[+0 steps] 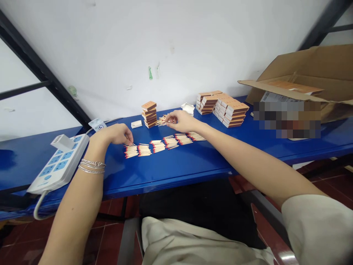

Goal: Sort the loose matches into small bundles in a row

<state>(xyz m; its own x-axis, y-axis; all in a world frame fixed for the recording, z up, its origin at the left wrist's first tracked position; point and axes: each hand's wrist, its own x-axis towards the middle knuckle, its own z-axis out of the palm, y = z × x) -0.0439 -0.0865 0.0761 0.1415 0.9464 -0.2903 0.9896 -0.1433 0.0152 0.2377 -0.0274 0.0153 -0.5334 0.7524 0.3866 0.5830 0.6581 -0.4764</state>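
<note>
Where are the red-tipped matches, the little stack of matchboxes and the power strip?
Red-tipped matches (pixel 131 151): head view, sticks of the leftmost pile.
Stack of matchboxes (pixel 149 115): head view, middle of the stack.
Power strip (pixel 59 162): head view, its socket face.

Our blue table (pixel 165 173) runs beneath both hands. Just ahead of our left hand (pixel 116 134) and below our right hand (pixel 179 121) lies a row of red-tipped matchstick bundles (pixel 165 143). Between the hands stands a matchbox stack (pixel 149 115); beyond the right hand sit more matchbox stacks (pixel 223 109). A power strip (pixel 57 163) lies left of the left hand, and an open cardboard box (pixel 300 81) stands far to the right.
</note>
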